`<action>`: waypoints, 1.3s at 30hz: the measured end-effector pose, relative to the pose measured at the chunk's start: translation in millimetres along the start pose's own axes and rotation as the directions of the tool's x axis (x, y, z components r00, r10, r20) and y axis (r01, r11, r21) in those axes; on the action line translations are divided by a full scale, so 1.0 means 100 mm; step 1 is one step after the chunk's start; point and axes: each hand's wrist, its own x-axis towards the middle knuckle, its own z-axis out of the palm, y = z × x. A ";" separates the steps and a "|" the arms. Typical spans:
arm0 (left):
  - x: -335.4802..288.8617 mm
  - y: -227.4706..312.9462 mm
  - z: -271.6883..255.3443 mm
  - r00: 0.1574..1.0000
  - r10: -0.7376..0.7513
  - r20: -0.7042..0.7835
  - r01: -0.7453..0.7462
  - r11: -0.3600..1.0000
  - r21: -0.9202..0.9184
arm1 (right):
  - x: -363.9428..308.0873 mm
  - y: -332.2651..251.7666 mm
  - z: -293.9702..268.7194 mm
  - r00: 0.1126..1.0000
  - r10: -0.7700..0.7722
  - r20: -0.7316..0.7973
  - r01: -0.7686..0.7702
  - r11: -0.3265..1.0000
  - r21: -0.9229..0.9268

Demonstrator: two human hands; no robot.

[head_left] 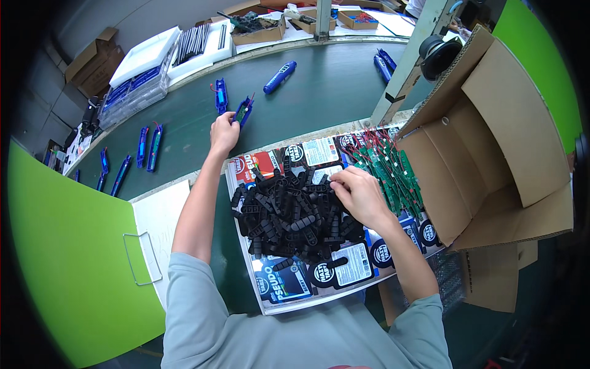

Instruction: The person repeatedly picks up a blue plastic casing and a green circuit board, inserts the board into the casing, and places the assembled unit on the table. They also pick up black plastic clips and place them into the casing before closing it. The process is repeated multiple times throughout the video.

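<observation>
My left hand (225,133) is closed on the near end of a narrow blue casing half (244,109) at the edge of the green belt. A green circuit board and a bit of red wire show inside it. My right hand (361,195) hangs at the right edge of a heap of small black ribbed plastic pieces (279,212), thumb and fingertips pinched together; what they hold, if anything, is too small to make out. The heap lies on a tray lined with printed sheets (286,306). Right of that hand is a pile of green circuit boards (399,184) with red wires.
More blue casings, including one pair (152,147), lie along the green belt (326,67). A whole blue tube (279,77) lies farther back. An open cardboard box (491,172) stands at the right beside a metal post (409,67). A bright green panel (80,258) rises at the left.
</observation>
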 end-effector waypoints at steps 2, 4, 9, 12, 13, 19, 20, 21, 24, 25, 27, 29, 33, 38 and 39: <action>0.10 -0.10 0.04 0.998 0.030 0.051 -0.035 0.994 0.101 | 0.13 0.00 0.05 0.996 -0.023 0.090 0.023 1.000 0.002; 0.16 -0.06 0.03 0.996 0.028 0.087 -0.039 0.990 0.133 | 0.25 0.01 0.11 0.982 -0.040 0.186 0.038 0.999 0.013; 0.10 0.00 0.08 0.997 0.034 0.067 -0.045 0.985 0.168 | 0.44 -0.03 0.09 0.933 -0.034 0.359 0.055 0.997 -0.049; 0.01 0.23 -0.06 0.985 0.126 0.116 -0.155 0.944 0.292 | 0.41 0.04 0.08 0.946 -0.017 0.323 0.020 1.000 -0.008; 0.00 0.23 -0.08 0.967 0.238 0.090 -0.254 0.883 0.394 | 0.40 0.03 0.04 0.958 -0.016 0.285 0.017 1.000 -0.002; 0.39 0.62 -0.02 0.834 0.552 0.007 -0.454 0.679 0.578 | 0.34 -0.01 -0.15 0.993 0.116 -0.025 -0.104 0.949 0.297; 0.49 0.68 0.08 0.823 0.568 0.005 -0.470 0.675 0.569 | 0.33 0.04 -0.12 0.977 0.212 -0.031 -0.185 0.908 0.375; 0.57 0.73 0.23 0.822 0.570 -0.002 -0.471 0.680 0.562 | 0.30 0.09 -0.09 0.971 0.230 -0.072 -0.175 0.878 0.445; 0.75 0.77 0.66 0.836 0.549 -0.007 -0.458 0.704 0.543 | 0.23 0.12 -0.10 0.957 0.235 -0.171 -0.125 0.865 0.487; 0.84 0.75 0.76 0.831 0.556 -0.033 -0.452 0.708 0.543 | 0.22 0.09 -0.15 0.959 0.206 -0.193 -0.101 0.890 0.446; 1.00 0.71 0.94 0.829 0.558 -0.040 -0.461 0.722 0.517 | 0.16 0.06 -0.22 0.959 0.189 -0.211 -0.091 0.911 0.402; 1.12 0.70 0.96 0.907 0.410 0.090 -0.407 0.805 0.431 | 0.10 0.03 -0.31 0.957 0.192 -0.219 -0.096 0.918 0.386; 1.19 0.48 0.95 0.900 0.415 0.133 -0.428 0.785 0.447 | 0.00 0.03 -0.30 0.917 0.313 -0.249 -0.142 0.837 0.529; 0.94 0.64 0.73 0.951 0.219 0.220 -0.205 0.975 -0.085 | -0.03 0.19 -0.28 0.885 0.366 -0.287 -0.169 0.829 0.534; 0.75 0.81 0.64 0.930 0.181 0.320 -0.047 0.922 -0.384 | -0.02 0.21 -0.27 0.861 0.377 -0.340 -0.159 0.836 0.525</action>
